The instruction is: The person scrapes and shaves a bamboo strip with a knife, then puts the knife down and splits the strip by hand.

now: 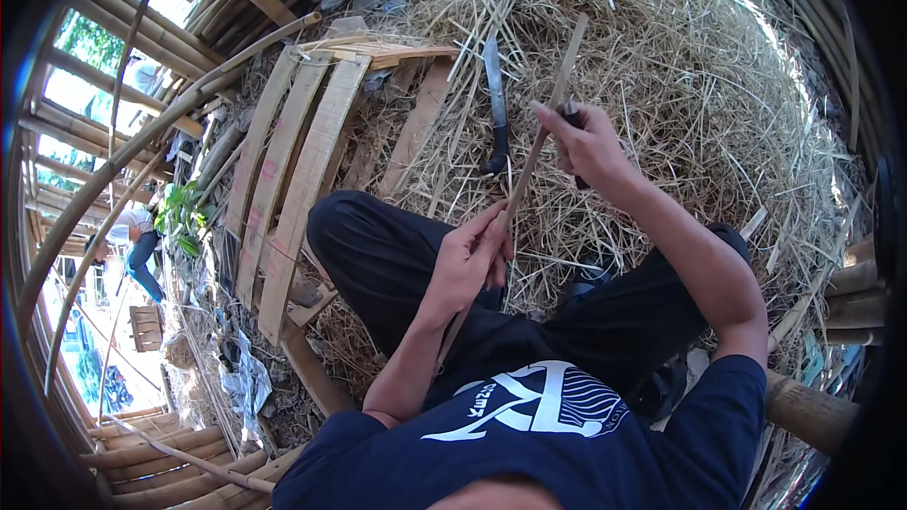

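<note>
A long, flat bamboo strip (570, 61) runs slantwise from near my chest up toward the straw. My left hand (472, 260) is closed around its lower part, above my lap. Higher up, my right hand (593, 149) is closed on a black-handled tool (573, 116), whose dark ends show above and below the fingers; I cannot make out a blade. The right thumb lies against the strip. Just left of the strip, a large knife (495, 85) with a black handle rests on the straw, its blade pointing away from me.
Straw and thin shavings (699, 104) cover the ground ahead. A slatted wooden crate (288, 161) stands at my left. Bamboo poles (142, 38) form a frame along the left side, with another person (137, 236) beyond it. A thick bamboo pole (812, 408) lies at my right.
</note>
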Action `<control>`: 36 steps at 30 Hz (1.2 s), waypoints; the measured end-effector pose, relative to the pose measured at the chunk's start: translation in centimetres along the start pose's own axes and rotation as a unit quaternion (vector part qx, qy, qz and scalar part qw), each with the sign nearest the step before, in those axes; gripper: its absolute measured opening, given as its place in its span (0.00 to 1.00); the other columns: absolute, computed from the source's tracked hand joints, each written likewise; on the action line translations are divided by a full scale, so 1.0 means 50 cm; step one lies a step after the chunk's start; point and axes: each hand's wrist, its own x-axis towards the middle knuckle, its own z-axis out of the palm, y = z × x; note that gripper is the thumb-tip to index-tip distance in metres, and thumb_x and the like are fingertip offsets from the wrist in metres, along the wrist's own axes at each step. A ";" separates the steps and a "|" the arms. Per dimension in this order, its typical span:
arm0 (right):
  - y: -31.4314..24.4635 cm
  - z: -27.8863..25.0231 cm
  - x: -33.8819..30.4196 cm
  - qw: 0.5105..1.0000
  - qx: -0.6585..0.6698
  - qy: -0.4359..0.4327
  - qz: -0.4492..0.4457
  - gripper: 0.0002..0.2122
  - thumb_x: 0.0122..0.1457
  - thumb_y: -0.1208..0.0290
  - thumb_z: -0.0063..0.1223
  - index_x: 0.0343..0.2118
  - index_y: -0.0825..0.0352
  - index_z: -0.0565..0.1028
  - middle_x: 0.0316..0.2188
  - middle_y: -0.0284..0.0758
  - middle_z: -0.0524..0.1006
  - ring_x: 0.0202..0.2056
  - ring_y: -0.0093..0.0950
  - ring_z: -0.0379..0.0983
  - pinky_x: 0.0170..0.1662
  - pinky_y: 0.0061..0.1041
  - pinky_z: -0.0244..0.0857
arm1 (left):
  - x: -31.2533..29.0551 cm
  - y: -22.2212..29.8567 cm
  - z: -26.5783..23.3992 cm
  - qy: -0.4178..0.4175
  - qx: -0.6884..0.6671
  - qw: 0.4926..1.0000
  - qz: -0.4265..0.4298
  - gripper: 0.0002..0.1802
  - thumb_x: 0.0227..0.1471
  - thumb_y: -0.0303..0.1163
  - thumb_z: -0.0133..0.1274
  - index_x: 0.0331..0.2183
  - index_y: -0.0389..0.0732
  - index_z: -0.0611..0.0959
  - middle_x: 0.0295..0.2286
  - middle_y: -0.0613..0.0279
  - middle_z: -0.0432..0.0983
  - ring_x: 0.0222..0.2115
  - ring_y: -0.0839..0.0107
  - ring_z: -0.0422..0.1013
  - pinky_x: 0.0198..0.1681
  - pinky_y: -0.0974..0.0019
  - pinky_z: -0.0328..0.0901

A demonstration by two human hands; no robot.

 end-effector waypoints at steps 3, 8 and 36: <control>-0.008 -0.049 0.016 0.998 0.022 0.059 0.001 0.15 0.60 0.58 0.53 0.23 0.65 0.73 0.10 0.21 0.61 0.10 0.13 0.55 0.13 0.18 0.48 | -0.013 -0.007 -0.011 -0.080 -0.026 0.995 -0.046 0.17 0.63 0.33 0.42 0.49 0.36 0.74 0.20 0.68 0.68 0.11 0.87 0.60 0.13 0.81 0.51; 0.001 -0.038 -0.005 0.982 -0.174 0.042 -0.056 0.19 0.63 0.54 0.46 0.27 0.69 0.73 0.11 0.25 0.64 0.14 0.17 0.59 0.18 0.23 0.53 | 0.009 -0.009 -0.025 -0.005 -0.026 0.999 -0.026 0.15 0.62 0.30 0.43 0.48 0.35 0.75 0.19 0.70 0.66 0.10 0.88 0.55 0.12 0.82 0.49; 0.083 0.006 0.003 0.800 -0.531 -0.192 -0.204 0.21 0.61 0.49 0.41 0.27 0.64 0.76 0.16 0.45 0.73 0.23 0.47 0.71 0.27 0.44 0.63 | 0.047 -0.043 -0.049 0.083 -0.023 0.996 0.024 0.10 0.60 0.29 0.46 0.36 0.34 0.79 0.15 0.72 0.62 0.10 0.88 0.53 0.12 0.79 0.47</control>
